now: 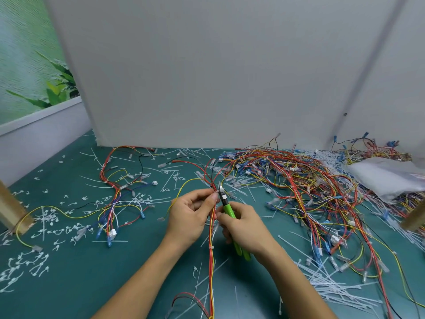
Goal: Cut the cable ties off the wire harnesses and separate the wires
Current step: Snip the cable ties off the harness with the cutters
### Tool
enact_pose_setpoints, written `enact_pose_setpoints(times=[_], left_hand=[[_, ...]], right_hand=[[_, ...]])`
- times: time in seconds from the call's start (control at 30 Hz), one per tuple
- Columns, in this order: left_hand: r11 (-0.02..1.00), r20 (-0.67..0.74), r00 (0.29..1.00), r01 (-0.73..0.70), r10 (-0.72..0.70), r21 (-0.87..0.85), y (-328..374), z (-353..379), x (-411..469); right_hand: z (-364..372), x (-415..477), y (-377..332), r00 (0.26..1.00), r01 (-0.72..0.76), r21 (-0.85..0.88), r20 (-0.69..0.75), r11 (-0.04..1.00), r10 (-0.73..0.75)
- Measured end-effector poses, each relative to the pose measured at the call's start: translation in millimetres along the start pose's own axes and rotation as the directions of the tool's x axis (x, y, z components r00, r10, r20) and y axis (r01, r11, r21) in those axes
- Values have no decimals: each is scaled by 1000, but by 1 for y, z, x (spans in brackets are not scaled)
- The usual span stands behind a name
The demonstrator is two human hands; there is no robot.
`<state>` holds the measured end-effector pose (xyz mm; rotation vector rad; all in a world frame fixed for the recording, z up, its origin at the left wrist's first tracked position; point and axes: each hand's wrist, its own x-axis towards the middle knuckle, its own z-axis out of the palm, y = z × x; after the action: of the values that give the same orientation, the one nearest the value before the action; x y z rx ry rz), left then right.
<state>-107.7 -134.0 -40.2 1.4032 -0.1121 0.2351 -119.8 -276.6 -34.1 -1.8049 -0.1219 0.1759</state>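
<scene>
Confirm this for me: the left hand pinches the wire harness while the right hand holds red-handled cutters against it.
Not quite. The head view shows the cutters have green handles, not red. The rest stands: the left hand pinches the wire harness while the right hand holds the cutters against it.

Person, arms only in view. The left forearm point(147, 272) is bare along all its visible length, and the right forearm point(296, 284) likewise. The left hand point(190, 215) is bare, wrist uncovered. Same for the right hand point(243, 229). The fingers point(212, 202) are slender, knuckles lightly creased. The left thumbnail point(216, 200) is short, rounded and plain. Nails of the right hand are too blurred to tell.
</scene>
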Motion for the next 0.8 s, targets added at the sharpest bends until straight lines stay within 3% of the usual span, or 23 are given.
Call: enact_pose_setpoints(times=[0.43, 0.8], left_hand=[[999, -20, 1000, -6, 7, 31, -5, -1, 0], [981, 10, 996, -85, 84, 172, -8, -1, 0]], right_hand=[[3, -3, -4, 998, -50, 40, 32, 998, 49], [1, -1, -1, 999, -31, -61, 13, 998, 32]])
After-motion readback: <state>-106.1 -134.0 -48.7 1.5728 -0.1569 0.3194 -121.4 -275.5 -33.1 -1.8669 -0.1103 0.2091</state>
